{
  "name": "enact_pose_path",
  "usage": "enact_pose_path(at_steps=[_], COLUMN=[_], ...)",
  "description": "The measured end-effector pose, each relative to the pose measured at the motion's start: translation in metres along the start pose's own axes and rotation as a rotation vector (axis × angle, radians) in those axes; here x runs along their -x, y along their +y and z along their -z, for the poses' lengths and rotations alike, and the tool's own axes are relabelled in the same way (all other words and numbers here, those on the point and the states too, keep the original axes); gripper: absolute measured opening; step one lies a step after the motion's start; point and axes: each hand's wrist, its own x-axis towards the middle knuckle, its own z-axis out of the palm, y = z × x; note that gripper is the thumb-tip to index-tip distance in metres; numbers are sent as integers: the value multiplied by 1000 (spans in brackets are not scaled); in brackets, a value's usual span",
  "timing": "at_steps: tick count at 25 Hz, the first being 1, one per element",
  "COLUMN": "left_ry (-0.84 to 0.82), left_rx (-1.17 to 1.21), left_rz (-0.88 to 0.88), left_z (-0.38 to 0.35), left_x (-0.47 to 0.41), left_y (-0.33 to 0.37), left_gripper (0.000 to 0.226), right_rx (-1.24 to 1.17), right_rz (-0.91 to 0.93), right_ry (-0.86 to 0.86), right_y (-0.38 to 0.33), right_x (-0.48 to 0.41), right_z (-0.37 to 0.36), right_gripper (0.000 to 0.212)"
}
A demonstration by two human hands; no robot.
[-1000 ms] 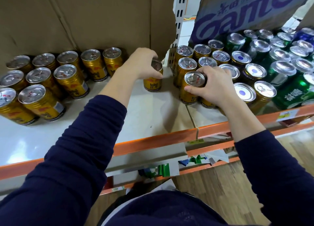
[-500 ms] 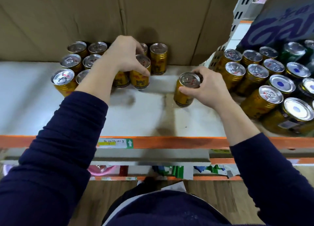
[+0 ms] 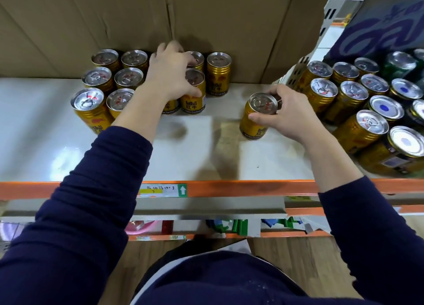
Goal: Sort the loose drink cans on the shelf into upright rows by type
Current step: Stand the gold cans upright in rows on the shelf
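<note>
Right now the right hand [image 3: 286, 115] grasps a single gold can [image 3: 253, 123] by its top rim, thumb on the near side and fingers curled over the far edge. That can stands on a bare stretch of the shelf [image 3: 195, 157], apart from the cans on either side.

The left hand [image 3: 171, 75] reaches into a block of gold cans [image 3: 97, 78] that stand upright in rows against the cardboard [image 3: 91, 17] at the back. Its thumb lies across the near side of the front can [image 3: 193, 102], whose lid shows between thumb and forefinger. The fingers stretch over the back row and are blurred, so I cannot tell whether this hand is gripping the can or only touching it.

To the right a second crowd of gold cans [image 3: 354, 92] sits closely packed, some leaning. Mixed in are cans with a blue dot on the lid [image 3: 386, 107], and a green can [image 3: 400, 63] stands farther back. An orange rail [image 3: 241, 187] runs along the shelf's front edge and carries a label [image 3: 163, 190] with a green arrow. Both arms wear dark blue sleeves [image 3: 91, 201].
</note>
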Motion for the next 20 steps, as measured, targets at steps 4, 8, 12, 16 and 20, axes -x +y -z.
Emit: enact_pose_path(at_steps=[4, 8, 12, 16, 20], left_ry=[134, -18, -30, -22, 2], left_rx=[121, 186, 142, 156, 170], left_rz=[-180, -59, -15, 6, -6], left_z=[-22, -62, -79, -78, -78], left_x=[41, 100, 118, 118, 119], left_y=[4, -9, -18, -18, -19], left_gripper=[34, 32, 34, 35, 32], right_rx=[45, 88, 13, 50, -40], right_rz=[13, 8, -19, -2, 6], right_ry=[23, 7, 77, 139, 69], right_y=[-9, -30, -55, -68, -56], right_x=[-4, -25, -55, -69, -62], right_z=[0, -12, -34, -54, -54], right_gripper=[59, 64, 72, 60, 72])
